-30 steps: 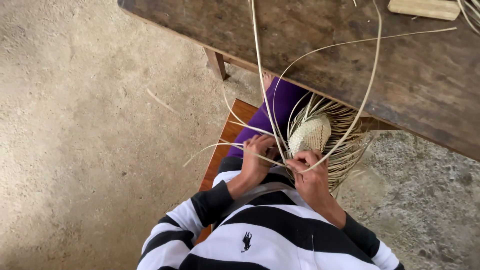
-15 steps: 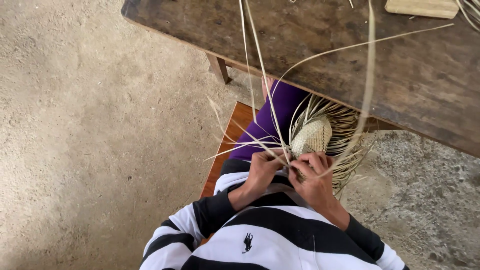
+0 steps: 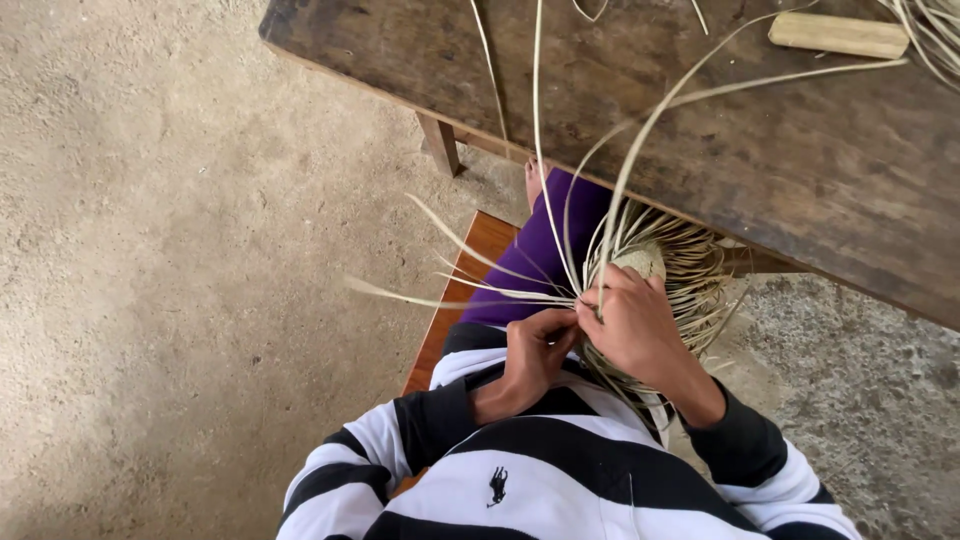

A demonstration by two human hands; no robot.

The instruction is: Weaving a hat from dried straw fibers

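a: nearest the camera, a striped black-and-white sleeve (image 3: 420, 425) leads to the left hand (image 3: 535, 350), its fingers curled shut and pinched on a few pale straw strands (image 3: 470, 292) that fan out to the left.

b: and the right hand (image 3: 635, 325)?

a: just beside the left, touching it at the fingertips. it is closed down over the rim of a half-woven straw piece (image 3: 675, 275), which sits in the lap against a purple trouser leg (image 3: 545, 245). whether its thumb clamps a strand underneath, i cannot tell.

b: what lies beyond?

a: long loose strands (image 3: 620, 180) arc up from the weave and over the edge of a dark wooden bench (image 3: 800, 170). at the bench's far side lies a flat pale wooden block (image 3: 838, 35). a bare foot (image 3: 535, 180) shows by the bench leg, on a concrete floor (image 3: 180, 250).

b: what might go wrong?

a: in my judgement, a pinched strand could crease or snap if bent too sharply. the long strands over the bench edge could snag there and pull the tight weave loose.
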